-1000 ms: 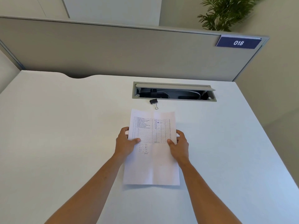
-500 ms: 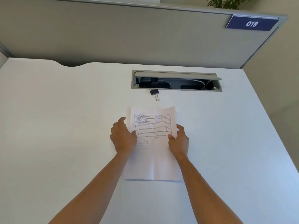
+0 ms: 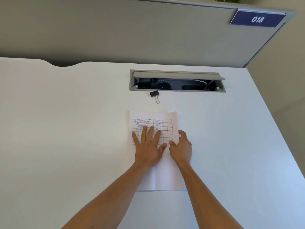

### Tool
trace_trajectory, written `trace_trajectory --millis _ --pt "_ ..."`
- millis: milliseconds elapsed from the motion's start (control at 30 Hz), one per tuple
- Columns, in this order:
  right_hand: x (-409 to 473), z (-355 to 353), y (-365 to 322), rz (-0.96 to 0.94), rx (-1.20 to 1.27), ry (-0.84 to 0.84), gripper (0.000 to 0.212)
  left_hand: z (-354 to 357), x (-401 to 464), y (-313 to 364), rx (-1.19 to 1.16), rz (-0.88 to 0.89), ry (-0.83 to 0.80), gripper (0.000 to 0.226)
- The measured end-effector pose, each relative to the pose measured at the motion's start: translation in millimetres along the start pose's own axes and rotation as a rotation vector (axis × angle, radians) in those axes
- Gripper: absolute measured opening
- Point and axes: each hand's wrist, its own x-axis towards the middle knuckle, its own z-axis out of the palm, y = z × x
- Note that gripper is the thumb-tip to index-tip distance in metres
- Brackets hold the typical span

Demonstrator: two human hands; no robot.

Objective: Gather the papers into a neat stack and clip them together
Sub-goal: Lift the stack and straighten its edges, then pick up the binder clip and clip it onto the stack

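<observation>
A: Pressing flat on the papers (image 3: 165, 172), the left hand (image 3: 148, 146) lies at the centre of the frame with its fingers spread straight over the printed table. What does the right hand do?

B: The right hand (image 3: 181, 148) sits just beside it at the sheet's right edge, thumb on top of the paper and fingers curled round the edge (a pinch of the papers, as far as the view shows).

A: And where do the papers lie?

B: On the white desk (image 3: 66, 129), slightly below the frame's centre, long side running away from the viewer, with a lengthwise crease down the lower half. How many sheets there are cannot be told.

A: The clip?

B: A black binder clip (image 3: 154, 95) rests on the desk above the papers' top edge, apart from them, its wire handles pointing toward the sheet. It lies just below the open cable tray (image 3: 177, 80) recessed in the desk.

A: Background?

B: A grey partition (image 3: 115, 33) spans the top of the frame; a blue plate marked 018 (image 3: 257, 19) sits at upper right.
</observation>
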Motion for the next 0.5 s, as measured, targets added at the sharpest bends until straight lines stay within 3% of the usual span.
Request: trace_trajectory --millis 167,300,400,500 --pt "3.5 1.3 2.4 0.012 -0.014 0.028 0.056 7.5 -4.9 0.8 0.021 0.042 0.058 0.065" --pt "7.2 2.9 -4.2 -0.059 -0.058 0.144 0.065 10.4 -4.7 -1.7 0.04 0.043 0.064 0.066" --pt "20.1 8.8 -21.6 -0.188 -0.041 0.211 0.051 12.1 -4.2 -2.3 0.053 0.043 0.049 0.066" --pt "45.6 20.9 -46.7 -0.321 -0.058 0.173 0.031 13.2 -3.9 -1.6 0.047 0.036 0.053 0.066"
